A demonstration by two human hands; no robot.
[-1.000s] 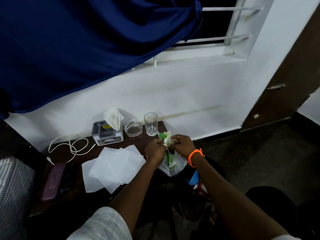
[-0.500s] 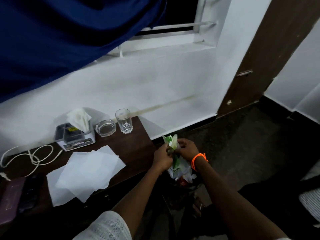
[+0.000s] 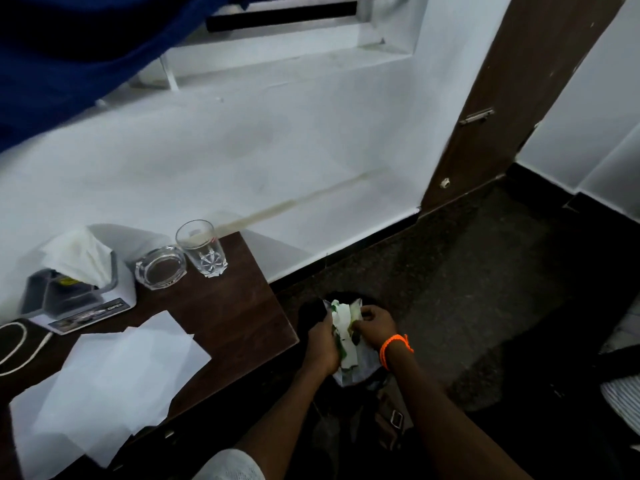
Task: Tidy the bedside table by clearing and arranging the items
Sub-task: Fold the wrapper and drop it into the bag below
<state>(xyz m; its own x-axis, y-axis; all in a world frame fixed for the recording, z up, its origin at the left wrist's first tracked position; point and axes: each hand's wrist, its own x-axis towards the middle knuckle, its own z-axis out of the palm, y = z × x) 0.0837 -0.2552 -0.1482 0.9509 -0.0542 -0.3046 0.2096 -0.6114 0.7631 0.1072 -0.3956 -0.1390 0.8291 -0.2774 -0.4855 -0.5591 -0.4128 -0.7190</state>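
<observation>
Both hands grip a crumpled green-and-white wrapper [image 3: 344, 327] just off the right edge of the dark wooden bedside table [image 3: 228, 306], low over a dark bin or bag on the floor. My left hand [image 3: 320, 344] pinches its left side, my right hand [image 3: 375, 322], with an orange band at the wrist, its right side. On the table lie loose white paper sheets [image 3: 114, 372], a clear drinking glass [image 3: 201, 248], a glass ashtray [image 3: 160, 267] and a tissue holder [image 3: 74, 284] with a tissue sticking up.
A white cable [image 3: 15, 348] loops at the table's left edge. A white wall runs behind the table, with a blue curtain [image 3: 69, 57] at the upper left. A brown door [image 3: 512, 98] stands at the right, above a dark speckled floor [image 3: 485, 289].
Both hands have carried the wrapper from above the table's right corner to the right and down, off the table and over the dark bin. My view has swung right.
</observation>
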